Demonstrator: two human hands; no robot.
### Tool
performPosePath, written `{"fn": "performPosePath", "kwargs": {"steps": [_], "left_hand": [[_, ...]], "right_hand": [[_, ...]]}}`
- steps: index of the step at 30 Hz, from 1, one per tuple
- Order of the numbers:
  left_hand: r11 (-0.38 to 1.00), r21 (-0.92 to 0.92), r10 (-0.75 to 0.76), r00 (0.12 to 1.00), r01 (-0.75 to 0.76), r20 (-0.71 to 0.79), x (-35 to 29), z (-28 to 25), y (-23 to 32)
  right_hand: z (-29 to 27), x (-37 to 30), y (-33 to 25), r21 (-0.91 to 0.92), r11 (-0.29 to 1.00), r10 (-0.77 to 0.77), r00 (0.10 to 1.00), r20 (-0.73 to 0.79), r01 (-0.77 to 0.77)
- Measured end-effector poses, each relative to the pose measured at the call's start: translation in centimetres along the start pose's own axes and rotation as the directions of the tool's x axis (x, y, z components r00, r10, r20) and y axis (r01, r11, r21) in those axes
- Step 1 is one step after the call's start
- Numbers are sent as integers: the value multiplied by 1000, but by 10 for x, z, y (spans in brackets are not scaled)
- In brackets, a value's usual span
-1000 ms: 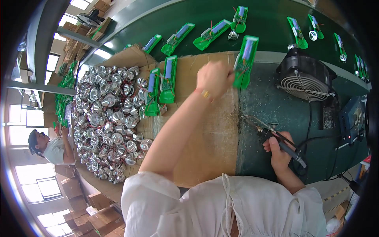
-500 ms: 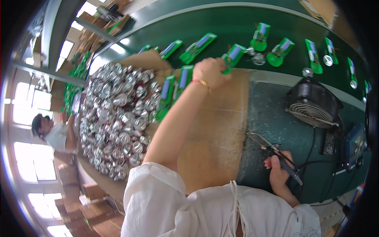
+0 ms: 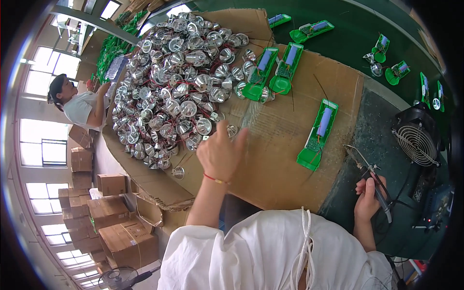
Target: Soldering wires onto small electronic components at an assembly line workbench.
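Left hand (image 3: pixel 221 153) open, thumb and forefinger apart, beside the heap of silver reflectors (image 3: pixel 169 89); from where I stand, contact cannot be told. Right hand (image 3: pixel 367 202) grips a soldering iron (image 3: pixel 383 202). Green casing (image 3: pixel 308 158) with lilac cell (image 3: pixel 324 122) lies on cardboard (image 3: pixel 273 166) between the hands

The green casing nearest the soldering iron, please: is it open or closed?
The green casing is open; its purple cell and circuit board show.
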State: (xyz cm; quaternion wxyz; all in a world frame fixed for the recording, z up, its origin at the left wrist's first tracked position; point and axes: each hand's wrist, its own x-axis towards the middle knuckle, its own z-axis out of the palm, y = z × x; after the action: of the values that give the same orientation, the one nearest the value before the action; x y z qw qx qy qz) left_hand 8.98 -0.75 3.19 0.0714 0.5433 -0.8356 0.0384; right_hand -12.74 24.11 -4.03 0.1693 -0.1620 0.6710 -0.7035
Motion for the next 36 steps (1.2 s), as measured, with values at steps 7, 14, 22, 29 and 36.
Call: {"fn": "performPosePath", "kwargs": {"steps": [7,14,22,29,36], "left_hand": [[849,-214,425,866,-483,-264,-14,35,1],[656,-712,281,956,-252,-79,-29,29,38],[523,-840,212,933,142,290,-30,15,58],[546,-821,276,961,-165,-10,-27,42,80],[551,-819,303,953,-163,14,-23,42,84]], "right_hand": [[18,-16,-12,0,1000,-20,998,55,20],[22,-22,-22,24,1000,-8,994,105,5],[33,-24,-31,-9,997,-66,966,250,70],[49,-13,-25,12,1000,2,973,233,-5],[55,-10,-22,9,998,54,965,257,-58]]}}
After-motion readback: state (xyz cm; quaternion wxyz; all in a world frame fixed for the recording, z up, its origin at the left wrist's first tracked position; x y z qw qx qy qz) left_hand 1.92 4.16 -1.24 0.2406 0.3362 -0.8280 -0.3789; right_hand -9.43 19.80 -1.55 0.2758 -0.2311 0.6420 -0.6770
